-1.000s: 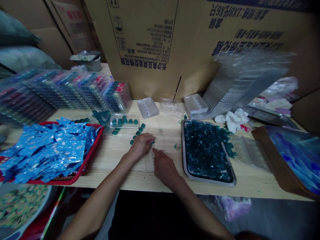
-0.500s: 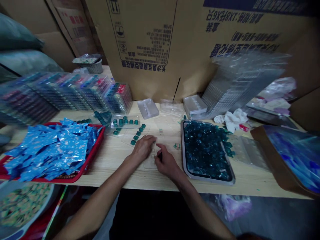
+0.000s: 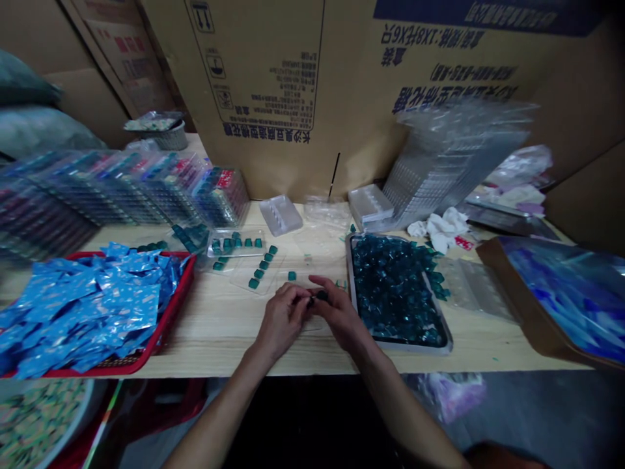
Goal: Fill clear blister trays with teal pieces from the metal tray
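My left hand (image 3: pixel 283 320) and my right hand (image 3: pixel 342 318) meet above the wooden table, fingertips almost touching. A small dark teal plastic piece (image 3: pixel 321 295) sits in the closed fingers of my right hand, its index finger stretched out. My left thumb and fingers pinch beside it; what they grip is too small and hidden to name. Below them lies a clear plastic sheet, partly covered by my hands, with one teal piece (image 3: pixel 291 276) at its far end. To the left, a row of teal pieces (image 3: pixel 264 265) lies on another clear sheet, and a clear tray (image 3: pixel 213 242) holds several more.
On the right stands a metal tray (image 3: pixel 446 348) heaped with teal pieces. A red basket (image 3: pixel 166 326) of blue packets is on the left. Stacked clear boxes (image 3: pixel 224 202), empty clear trays (image 3: pixel 420 169) and a large carton (image 3: pixel 273 65) stand behind. An open box (image 3: pixel 517 319) is far right.
My hands have come up off the clear sheet and drawn together. A teal piece now shows on its far end, and a dark piece is visible in my right fingers. The view has shifted slightly.
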The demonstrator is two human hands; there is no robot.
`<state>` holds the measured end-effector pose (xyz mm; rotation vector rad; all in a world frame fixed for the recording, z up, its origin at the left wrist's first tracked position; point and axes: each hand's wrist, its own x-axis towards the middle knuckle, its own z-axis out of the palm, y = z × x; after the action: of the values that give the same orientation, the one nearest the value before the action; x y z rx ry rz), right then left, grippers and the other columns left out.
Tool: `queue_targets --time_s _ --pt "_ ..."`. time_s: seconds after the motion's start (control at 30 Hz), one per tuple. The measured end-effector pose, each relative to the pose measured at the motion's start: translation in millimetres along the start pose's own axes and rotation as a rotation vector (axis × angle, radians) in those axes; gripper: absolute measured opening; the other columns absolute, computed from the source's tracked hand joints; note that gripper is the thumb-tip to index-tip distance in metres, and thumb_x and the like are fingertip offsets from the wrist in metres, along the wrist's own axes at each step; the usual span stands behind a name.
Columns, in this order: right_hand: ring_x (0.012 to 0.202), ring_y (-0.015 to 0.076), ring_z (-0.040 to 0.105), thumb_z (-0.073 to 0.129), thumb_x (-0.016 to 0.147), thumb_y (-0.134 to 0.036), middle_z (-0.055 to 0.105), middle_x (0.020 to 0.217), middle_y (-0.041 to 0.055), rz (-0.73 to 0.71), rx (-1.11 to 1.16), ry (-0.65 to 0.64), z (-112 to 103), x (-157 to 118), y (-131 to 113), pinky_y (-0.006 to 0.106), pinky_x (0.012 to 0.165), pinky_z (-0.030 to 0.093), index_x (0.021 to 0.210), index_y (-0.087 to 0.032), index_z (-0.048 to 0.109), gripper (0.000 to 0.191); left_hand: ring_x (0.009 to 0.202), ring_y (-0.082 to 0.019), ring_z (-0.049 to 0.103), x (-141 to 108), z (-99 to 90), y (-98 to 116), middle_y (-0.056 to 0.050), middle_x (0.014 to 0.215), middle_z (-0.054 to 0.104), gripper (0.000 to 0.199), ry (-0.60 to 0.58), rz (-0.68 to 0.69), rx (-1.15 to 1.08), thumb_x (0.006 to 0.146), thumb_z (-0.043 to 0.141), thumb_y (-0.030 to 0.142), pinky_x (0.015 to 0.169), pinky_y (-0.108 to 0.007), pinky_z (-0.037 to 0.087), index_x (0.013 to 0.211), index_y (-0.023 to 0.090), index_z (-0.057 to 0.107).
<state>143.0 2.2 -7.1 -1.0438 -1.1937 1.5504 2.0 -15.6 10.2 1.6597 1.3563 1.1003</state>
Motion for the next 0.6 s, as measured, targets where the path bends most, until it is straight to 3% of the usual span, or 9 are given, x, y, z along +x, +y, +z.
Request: queue_targets --time_s 0.1,0.2,0.3,0.4,0.6 --pt "0.078 0.0163 0.063 0.057 0.080 -0.036 0.067 0.094 0.0054 -0.004 0.023 -0.023 5.3 0.8 -4.7 0.030 0.073 0.053 0.105 -0.018 0.058 0.031 0.075 -0.015 0.061 -0.8 -0.1 0.3 -0.002 0.085 0.066 0.014 0.128 -0.116 -0.184 0.091 0.056 0.031 0.069 -0.025 0.047 0.095 0.020 0.062" --pt "0.068 0.0145 0.058 0.055 0.082 -0.037 0.063 0.083 0.0020 -0.104 -0.226 0.050 9.1 2.9 -3.0 0.027 0.064 0.049 0.098 -0.019 0.054 0.024 0.069 -0.012 0.058 1.9 0.8 3.0 0.001 0.076 0.064 0.018 0.285 -0.206 -0.367 0.084 0.066 0.034 0.065 -0.022 0.045 0.089 0.018 0.061" --pt "0.064 0.0145 0.055 0.054 0.083 -0.032 0.058 0.074 -0.0012 -0.240 -0.490 0.111 10.1 4.3 -1.2 0.026 0.061 0.045 0.096 -0.020 0.049 0.019 0.068 -0.010 0.059 4.6 0.4 6.7 0.001 0.075 0.065 0.026 0.263 -0.343 -0.586 0.074 0.077 0.036 0.066 -0.021 0.047 0.085 0.015 0.065" --pt "0.066 0.0153 0.058 0.051 0.084 -0.029 0.060 0.077 0.0007 -0.292 -0.558 0.133 9.9 4.6 -2.9 0.027 0.063 0.045 0.092 -0.020 0.048 0.012 0.075 -0.012 0.064 4.6 -1.4 9.0 -0.003 0.084 0.071 0.034 0.237 -0.454 -0.749 0.065 0.084 0.035 0.075 -0.024 0.052 0.087 0.014 0.071" --pt "0.075 0.0170 0.063 0.049 0.086 -0.022 0.067 0.084 0.0047 -0.310 -0.613 0.117 9.4 1.8 -9.5 0.027 0.069 0.047 0.093 -0.019 0.052 0.008 0.074 -0.012 0.066 2.3 -3.7 7.7 -0.004 0.083 0.074 0.043 0.241 -0.465 -0.774 0.056 0.090 0.031 0.076 -0.026 0.054 0.093 0.015 0.075"
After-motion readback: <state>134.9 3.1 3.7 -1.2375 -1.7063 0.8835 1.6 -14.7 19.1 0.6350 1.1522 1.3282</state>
